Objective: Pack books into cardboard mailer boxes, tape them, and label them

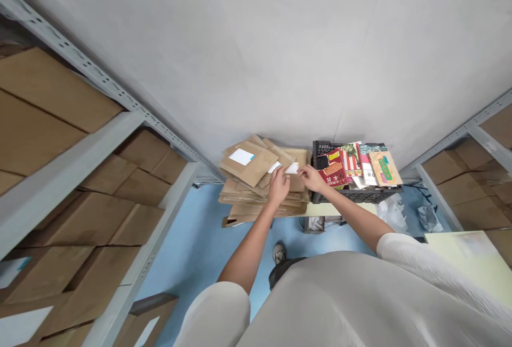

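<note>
A loose, fanned stack of brown cardboard mailers (256, 168) lies against the wall on a pale table. On one mailer near the right side of the stack is a small white label (293, 167). My right hand (312, 179) has thumb and fingertips pinched together at the label's right edge. Just left of that label, my left hand (279, 186) rests on the mailers, its fingers bent and slightly apart. Another white label (241, 156) with a blue corner is on the top left mailer. A third label (273, 166) partly shows beyond my left fingers.
Right of the stack stands a black plastic crate (356, 196) filled with colourful books (334, 167). Shelves with brown boxes (94, 219) flank me on the left, and more boxes (468, 197) on the right. Clear plastic bags (392, 212) lie beyond the pale table (320, 209).
</note>
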The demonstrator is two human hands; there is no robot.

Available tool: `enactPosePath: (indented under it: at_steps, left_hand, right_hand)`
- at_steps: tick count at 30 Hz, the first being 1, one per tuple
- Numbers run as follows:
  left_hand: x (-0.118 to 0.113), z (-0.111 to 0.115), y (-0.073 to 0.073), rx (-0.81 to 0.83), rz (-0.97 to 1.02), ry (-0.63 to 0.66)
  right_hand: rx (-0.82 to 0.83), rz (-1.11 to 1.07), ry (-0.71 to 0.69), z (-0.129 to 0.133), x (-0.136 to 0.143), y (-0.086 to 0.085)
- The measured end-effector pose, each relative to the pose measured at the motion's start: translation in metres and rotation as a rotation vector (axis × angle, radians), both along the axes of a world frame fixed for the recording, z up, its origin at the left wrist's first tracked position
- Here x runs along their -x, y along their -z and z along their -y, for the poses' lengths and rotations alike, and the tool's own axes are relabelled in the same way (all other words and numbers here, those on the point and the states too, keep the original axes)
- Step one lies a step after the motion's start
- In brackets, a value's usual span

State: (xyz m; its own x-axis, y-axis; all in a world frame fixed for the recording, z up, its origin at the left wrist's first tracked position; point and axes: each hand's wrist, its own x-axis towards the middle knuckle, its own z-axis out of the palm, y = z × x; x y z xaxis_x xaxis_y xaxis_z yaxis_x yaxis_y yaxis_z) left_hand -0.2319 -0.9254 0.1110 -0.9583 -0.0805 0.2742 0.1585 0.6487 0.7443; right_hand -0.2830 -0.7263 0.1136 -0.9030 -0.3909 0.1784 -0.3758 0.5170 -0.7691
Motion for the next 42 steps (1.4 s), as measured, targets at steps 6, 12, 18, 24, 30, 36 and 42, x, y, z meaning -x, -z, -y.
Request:
enactPosePath:
  at_steps: [6, 12, 18, 24, 30, 36, 42]
  left_hand:
    - [0.03, 0.123, 0.016, 0.025, 0.064, -0.054]
    - [0.08, 0.217, 0.038, 0.106, 0.24, -0.043]
    - [0.128, 0.253, 0.041, 0.232, 0.496, -0.072]
    - [0.151, 0.266, 0.031, 0.346, 0.642, -0.067]
    - [0.149, 0.259, 0.007, 0.352, 0.599, -0.113]
    - [0.148, 0.227, -0.04, 0.364, 0.445, -0.151]
    - [0.142, 0.169, -0.085, 0.35, 0.289, -0.093]
  right_hand:
    - [-0.005, 0.175, 0.072, 0.105, 0.015, 0.028]
    - [-0.054, 0.338, 0.183, 0.17, 0.024, 0.049]
    - [-0.09, 0.405, 0.337, 0.2, 0.033, 0.057]
    - [-0.071, 0.417, 0.432, 0.209, 0.041, 0.059]
    - [-0.015, 0.401, 0.498, 0.199, 0.043, 0.052]
    - [0.053, 0.225, 0.59, 0.18, 0.042, 0.025]
    - [0.144, 0.013, 0.658, 0.128, 0.03, -0.013]
